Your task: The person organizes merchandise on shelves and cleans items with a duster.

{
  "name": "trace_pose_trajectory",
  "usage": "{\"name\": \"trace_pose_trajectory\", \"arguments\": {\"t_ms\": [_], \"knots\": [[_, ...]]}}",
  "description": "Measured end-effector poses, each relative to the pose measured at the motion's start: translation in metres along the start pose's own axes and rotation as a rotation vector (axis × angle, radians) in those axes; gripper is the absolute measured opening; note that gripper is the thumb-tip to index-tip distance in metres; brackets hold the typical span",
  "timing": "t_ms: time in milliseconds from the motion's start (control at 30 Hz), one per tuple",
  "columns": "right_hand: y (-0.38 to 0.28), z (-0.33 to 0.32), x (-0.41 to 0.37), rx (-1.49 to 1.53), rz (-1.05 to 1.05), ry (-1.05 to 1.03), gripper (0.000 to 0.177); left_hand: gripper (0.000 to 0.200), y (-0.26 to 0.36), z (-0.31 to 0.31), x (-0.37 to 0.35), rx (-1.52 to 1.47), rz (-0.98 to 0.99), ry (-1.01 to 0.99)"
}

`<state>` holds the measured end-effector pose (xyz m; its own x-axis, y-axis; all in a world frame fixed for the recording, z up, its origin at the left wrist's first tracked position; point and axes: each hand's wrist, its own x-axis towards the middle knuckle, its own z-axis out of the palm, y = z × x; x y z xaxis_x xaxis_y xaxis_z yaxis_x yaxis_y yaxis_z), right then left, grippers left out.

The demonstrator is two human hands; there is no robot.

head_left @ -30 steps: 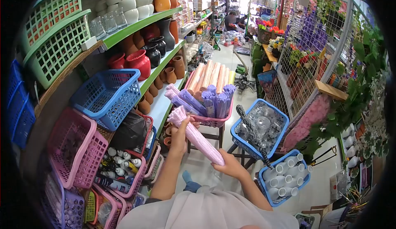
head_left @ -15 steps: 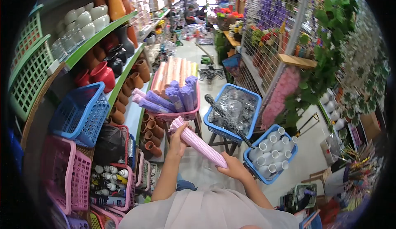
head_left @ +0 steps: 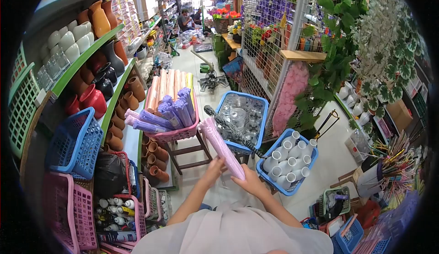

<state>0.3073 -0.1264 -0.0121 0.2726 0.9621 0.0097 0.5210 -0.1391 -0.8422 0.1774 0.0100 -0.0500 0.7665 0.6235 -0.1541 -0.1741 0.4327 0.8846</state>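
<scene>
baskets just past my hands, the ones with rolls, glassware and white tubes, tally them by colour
pink: 1, the basket of rolls
blue: 2, the basket of glassware and the basket of white tubes
total: 3, all beyond the pink bundle gripped by the right hand

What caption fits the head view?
Right hand holds a pink bundle, left hand touching it, beside a basket of white vases.

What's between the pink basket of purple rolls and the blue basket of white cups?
In the head view, a blue basket of clear glasses stands there, with a dark roll across it; the pink bundle crosses in front.
</scene>
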Motion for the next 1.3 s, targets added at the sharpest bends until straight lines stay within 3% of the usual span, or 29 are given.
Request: {"name": "trace_pose_trajectory", "arguments": {"t_ms": [67, 133, 233, 300, 367, 400, 467, 633, 767, 867, 1000, 1067, 1100, 1167, 1233, 1300], "knots": [[0.014, 0.005, 0.012, 0.014, 0.034, -0.033, 0.045, 0.059, -0.008, 0.004, -0.003, 0.008, 0.023, 0.02], [0.038, 0.014, 0.031, 0.214, -0.146, -0.153, 0.039, 0.06, -0.008, 0.001, -0.004, -0.024, 0.079, 0.058], [0.075, 0.01, 0.069, 0.181, -0.014, 0.171, 0.035, 0.057, -0.004, -0.017, -0.005, -0.122, 0.1, 0.154], [0.092, -0.005, 0.088, -0.192, 0.036, 0.333, 0.034, 0.05, 0.013, -0.013, -0.013, -0.18, 0.019, 0.303], [0.114, -0.006, 0.102, -0.47, 0.155, 0.427, 0.039, 0.059, 0.023, -0.018, -0.017, -0.354, 0.009, 0.158], [0.119, -0.008, 0.109, -0.502, 0.253, 0.368, 0.046, 0.059, 0.024, -0.021, -0.019, -0.353, 0.016, 0.17], [0.128, -0.005, 0.119, -0.587, 0.236, 0.343, 0.045, 0.061, 0.024, -0.026, -0.021, -0.491, 0.012, 0.11], [0.149, 0.004, 0.143, -0.683, 0.175, 0.292, 0.04, 0.054, 0.037, -0.014, -0.029, -0.438, 0.045, 0.092], [0.151, 0.001, 0.147, -0.616, 0.088, 0.33, 0.035, 0.05, 0.03, -0.026, -0.029, -0.503, 0.1, 0.047], [0.149, 0.003, 0.13, -0.216, 0.014, 0.448, 0.027, 0.05, 0.018, -0.046, -0.024, -0.591, 0.122, -0.041], [0.143, -0.004, 0.089, -0.12, -0.017, 0.488, 0.033, 0.05, 0.034, -0.031, -0.032, -0.618, 0.134, -0.002], [0.139, -0.006, 0.07, 0.271, 0.071, 0.473, 0.03, 0.051, 0.041, -0.017, -0.033, -0.514, 0.077, 0.292], [0.128, -0.013, 0.064, 0.26, 0.075, 0.47, 0.03, 0.051, 0.038, -0.02, -0.029, -0.526, 0.074, 0.291], [0.086, -0.033, 0.049, 0.462, 0.288, 0.344, 0.032, 0.057, 0.024, -0.031, -0.023, -0.464, 0.032, 0.263], [0.058, -0.044, 0.04, 0.426, 0.397, 0.317, 0.034, 0.057, 0.021, -0.035, -0.02, -0.477, 0.037, 0.249], [0.059, -0.045, 0.033, 0.251, 0.122, 0.293, 0.032, 0.057, 0.016, -0.045, -0.017, -0.493, 0.02, 0.13]]}}
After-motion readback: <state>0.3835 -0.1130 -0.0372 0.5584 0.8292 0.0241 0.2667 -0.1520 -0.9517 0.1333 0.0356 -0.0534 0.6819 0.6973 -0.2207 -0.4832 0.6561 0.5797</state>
